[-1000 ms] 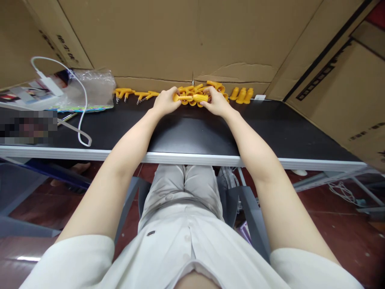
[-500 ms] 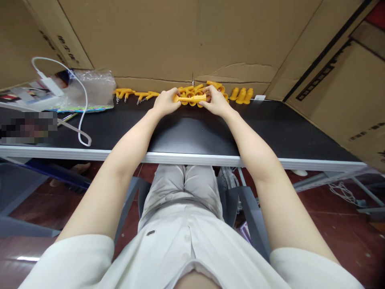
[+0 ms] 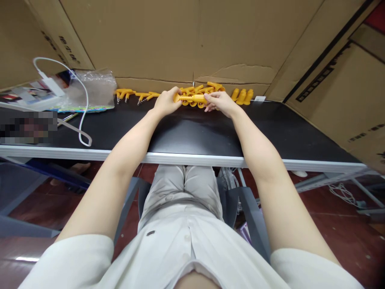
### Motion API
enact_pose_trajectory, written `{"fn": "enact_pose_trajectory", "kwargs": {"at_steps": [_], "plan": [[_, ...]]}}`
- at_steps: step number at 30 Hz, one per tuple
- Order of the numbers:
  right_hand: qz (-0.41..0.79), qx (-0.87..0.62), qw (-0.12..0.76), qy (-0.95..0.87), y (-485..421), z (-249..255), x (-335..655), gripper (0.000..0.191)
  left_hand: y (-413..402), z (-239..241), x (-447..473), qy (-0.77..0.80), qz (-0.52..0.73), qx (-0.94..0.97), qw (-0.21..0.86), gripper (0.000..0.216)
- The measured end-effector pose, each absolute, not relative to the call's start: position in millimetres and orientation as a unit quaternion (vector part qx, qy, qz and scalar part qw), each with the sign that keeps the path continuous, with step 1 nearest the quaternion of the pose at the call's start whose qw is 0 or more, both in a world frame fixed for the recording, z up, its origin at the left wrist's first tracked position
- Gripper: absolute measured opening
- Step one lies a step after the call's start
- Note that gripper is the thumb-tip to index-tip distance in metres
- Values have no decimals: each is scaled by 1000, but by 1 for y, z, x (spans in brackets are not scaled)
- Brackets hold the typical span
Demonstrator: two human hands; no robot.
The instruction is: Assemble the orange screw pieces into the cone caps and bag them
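Observation:
Between my hands, above the far part of the black table [image 3: 192,132], is a long yellow plastic piece [image 3: 191,98] lying level. My left hand [image 3: 166,102] is closed on its left end. At its right end my right hand [image 3: 219,102] pinches it with thumb and fingers. Right behind it lies a heap of yellow plastic parts [image 3: 201,89]. A row of yellow T-shaped parts with springs [image 3: 135,94] lies to the left of my left hand. Three yellow caps [image 3: 242,95] stand to the right of my right hand.
Cardboard walls [image 3: 192,36] close in the table at the back and on both sides. At the far left sit a clear plastic bag [image 3: 96,86], a white cable with charger [image 3: 60,86] and printed papers [image 3: 24,94]. The table's metal front edge [image 3: 192,159] runs above my lap.
My right hand has turned a little and its grip has shifted on the right end of the piece; the yellow piece now looks shorter and pushed together. My left hand has hardly moved.

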State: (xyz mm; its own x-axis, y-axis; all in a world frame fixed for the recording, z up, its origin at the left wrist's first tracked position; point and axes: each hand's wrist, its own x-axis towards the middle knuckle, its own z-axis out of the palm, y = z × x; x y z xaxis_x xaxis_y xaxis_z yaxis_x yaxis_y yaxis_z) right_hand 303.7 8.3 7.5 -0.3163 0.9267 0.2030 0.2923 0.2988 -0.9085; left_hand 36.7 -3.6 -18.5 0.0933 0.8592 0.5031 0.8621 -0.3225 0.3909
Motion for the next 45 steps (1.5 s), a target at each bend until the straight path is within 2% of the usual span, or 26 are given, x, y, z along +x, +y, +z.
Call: {"fn": "enact_pose_trajectory", "kwargs": {"at_steps": [5,8,10,15,17,20,27,30,33,37,38,42,45], "plan": [[424,-483,370,-670,7,9,297,65,2,-22,36,-578,-351,-737,-1,40],[454,-469,362,-666,7,10,297,68,2,-22,38,-587,-353,-729,1,39],[480,-450,360,-662,4,12,298,59,0,-20,39,-595,-351,-723,1,38],[506,-418,374,-655,-7,18,298,24,-4,-17,41,-596,-348,-724,-8,38],[505,-420,376,-654,-9,19,298,21,-4,-17,40,-591,-351,-726,-9,37],[495,-430,369,-658,-6,17,298,33,-4,-18,38,-587,-349,-730,-11,37],[459,-456,372,-665,13,6,299,78,-3,-20,40,-555,-386,-737,-12,37],[453,-468,353,-672,13,6,300,87,-3,-19,42,-556,-386,-736,-16,38],[473,-469,320,-673,8,10,303,79,-2,-21,41,-564,-377,-734,-17,38],[509,-436,329,-665,-2,16,307,40,2,-24,38,-567,-373,-734,-12,36],[511,-431,341,-661,-3,17,308,37,3,-24,37,-571,-370,-733,-12,36],[494,-440,367,-654,-6,20,305,35,1,-22,37,-581,-360,-729,-13,39],[481,-459,364,-653,-5,18,298,50,-2,-21,38,-562,-372,-739,-15,41]]}}
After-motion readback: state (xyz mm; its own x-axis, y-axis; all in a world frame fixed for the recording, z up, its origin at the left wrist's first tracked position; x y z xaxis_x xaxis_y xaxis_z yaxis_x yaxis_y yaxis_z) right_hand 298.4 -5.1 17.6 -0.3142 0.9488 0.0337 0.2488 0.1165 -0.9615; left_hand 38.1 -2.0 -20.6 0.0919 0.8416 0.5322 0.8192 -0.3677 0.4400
